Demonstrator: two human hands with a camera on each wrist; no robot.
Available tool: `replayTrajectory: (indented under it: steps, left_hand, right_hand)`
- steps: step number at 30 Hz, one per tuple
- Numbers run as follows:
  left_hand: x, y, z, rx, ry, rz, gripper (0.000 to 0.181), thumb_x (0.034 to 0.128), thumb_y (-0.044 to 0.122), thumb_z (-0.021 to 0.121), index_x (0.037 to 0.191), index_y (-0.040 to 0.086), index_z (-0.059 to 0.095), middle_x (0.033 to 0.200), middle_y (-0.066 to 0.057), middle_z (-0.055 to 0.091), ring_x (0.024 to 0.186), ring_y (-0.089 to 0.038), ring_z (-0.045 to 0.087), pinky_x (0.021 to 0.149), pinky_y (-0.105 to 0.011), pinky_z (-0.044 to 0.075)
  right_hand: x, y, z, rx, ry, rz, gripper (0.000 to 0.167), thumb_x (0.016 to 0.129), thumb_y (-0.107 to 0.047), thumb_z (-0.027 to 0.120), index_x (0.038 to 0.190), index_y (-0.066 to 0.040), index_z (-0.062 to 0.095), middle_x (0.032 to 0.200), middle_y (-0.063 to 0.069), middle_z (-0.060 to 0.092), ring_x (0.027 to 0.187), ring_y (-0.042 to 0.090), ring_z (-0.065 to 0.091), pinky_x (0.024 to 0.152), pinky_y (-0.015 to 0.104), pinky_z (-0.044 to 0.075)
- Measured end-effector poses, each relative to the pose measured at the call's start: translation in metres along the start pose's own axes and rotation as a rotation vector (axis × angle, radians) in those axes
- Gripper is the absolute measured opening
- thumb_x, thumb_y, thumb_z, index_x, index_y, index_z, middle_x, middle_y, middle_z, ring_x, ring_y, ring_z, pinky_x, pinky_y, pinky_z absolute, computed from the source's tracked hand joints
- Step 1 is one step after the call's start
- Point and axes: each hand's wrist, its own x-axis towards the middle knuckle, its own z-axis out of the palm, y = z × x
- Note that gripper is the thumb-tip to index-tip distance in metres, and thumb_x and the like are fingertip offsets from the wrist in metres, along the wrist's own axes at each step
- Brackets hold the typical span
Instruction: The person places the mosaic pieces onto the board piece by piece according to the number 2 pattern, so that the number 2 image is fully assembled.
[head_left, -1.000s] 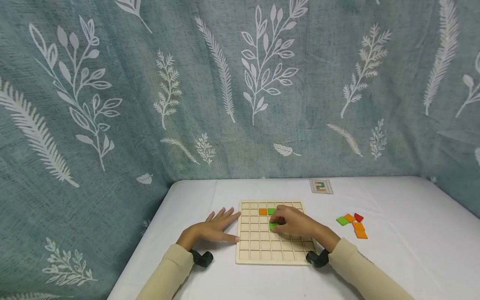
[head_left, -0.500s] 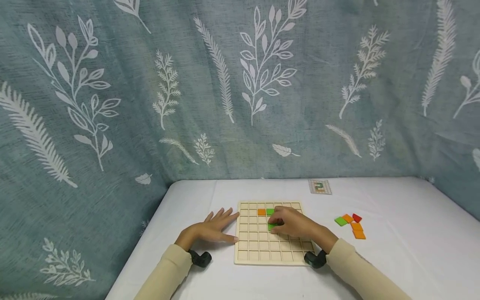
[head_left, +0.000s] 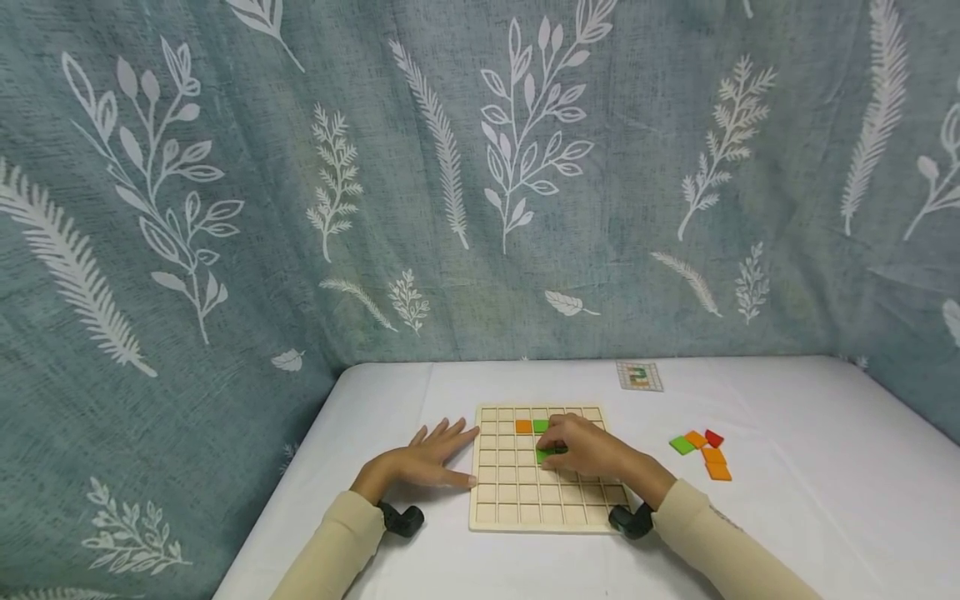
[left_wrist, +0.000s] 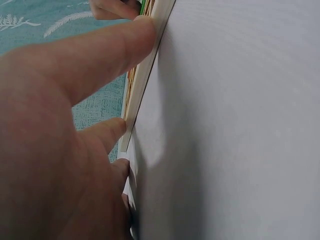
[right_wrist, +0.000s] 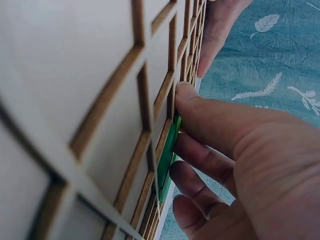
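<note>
A pale wooden grid board lies flat on the white table. My right hand is over its middle, thumb and curled fingers pinching a green square tile low at the grid. In the right wrist view the thumb tip rests on the grid bars beside this green tile, and the fingers partly hide it. An orange tile and another green tile sit side by side in an upper row. My left hand lies spread at the board's left edge, its thumb and index fingertip touching the edge.
To the right of the board lie a loose green tile, several orange tiles and a red piece. A small patterned card lies behind the board. A leaf-print curtain hangs behind the table.
Both hands keep almost the same places. The head view has shifted slightly; the right fingers stay at the green tile, with only a very small movement.
</note>
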Motion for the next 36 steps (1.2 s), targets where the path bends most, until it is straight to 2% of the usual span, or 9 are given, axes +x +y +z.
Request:
replayTrajectory:
  steps: [10, 21, 25, 29, 36]
  left_hand:
    - [0.002, 0.001, 0.003, 0.012, 0.002, 0.008, 0.094, 0.0863, 0.066, 0.061, 0.161, 0.029, 0.018, 0.170, -0.004, 0.008, 0.157, -0.032, 0.000, 0.124, -0.059, -0.001]
    - [0.003, 0.003, 0.005, 0.007, -0.012, -0.002, 0.093, 0.0866, 0.068, 0.059, 0.161, 0.033, 0.017, 0.170, -0.001, 0.006, 0.157, -0.030, -0.002, 0.125, -0.057, -0.003]
    - [0.001, 0.004, 0.003, 0.007, -0.003, -0.002, 0.093, 0.0867, 0.066, 0.060, 0.161, 0.032, 0.017, 0.170, -0.002, 0.006, 0.157, -0.030, -0.002, 0.125, -0.057, -0.003]
    - [-0.001, 0.005, 0.000, 0.001, 0.002, 0.001, 0.093, 0.0868, 0.065, 0.061, 0.161, 0.029, 0.018, 0.170, -0.004, 0.007, 0.157, -0.032, -0.001, 0.124, -0.058, -0.002]
    - [-0.001, 0.002, 0.000, 0.015, -0.003, -0.014, 0.093, 0.0868, 0.066, 0.060, 0.161, 0.029, 0.018, 0.170, -0.005, 0.008, 0.157, -0.033, -0.001, 0.125, -0.058, -0.001]
  right_hand:
    - [-0.004, 0.002, 0.001, -0.010, 0.002, 0.004, 0.024, 0.087, -0.025, 0.078, 0.108, -0.013, 0.076, 0.099, -0.007, 0.063, 0.093, 0.010, 0.058, 0.081, 0.030, 0.053]
    - [-0.010, -0.002, -0.009, 0.076, 0.052, 0.003, 0.026, 0.092, -0.022, 0.073, 0.114, -0.008, 0.072, 0.104, 0.003, 0.068, 0.093, 0.017, 0.063, 0.078, 0.030, 0.054]
    - [-0.011, -0.003, -0.019, 0.078, 0.083, 0.018, 0.026, 0.092, -0.019, 0.073, 0.113, -0.004, 0.070, 0.099, 0.001, 0.068, 0.087, 0.011, 0.063, 0.072, 0.023, 0.054]
    - [-0.017, -0.001, -0.035, 0.073, 0.118, 0.043, 0.025, 0.092, -0.015, 0.073, 0.113, -0.002, 0.069, 0.097, 0.000, 0.067, 0.085, 0.010, 0.063, 0.072, 0.023, 0.055]
    - [-0.042, 0.021, -0.061, 0.058, 0.157, 0.090, 0.026, 0.093, -0.023, 0.072, 0.114, -0.007, 0.070, 0.097, -0.002, 0.069, 0.086, 0.008, 0.064, 0.077, 0.025, 0.055]
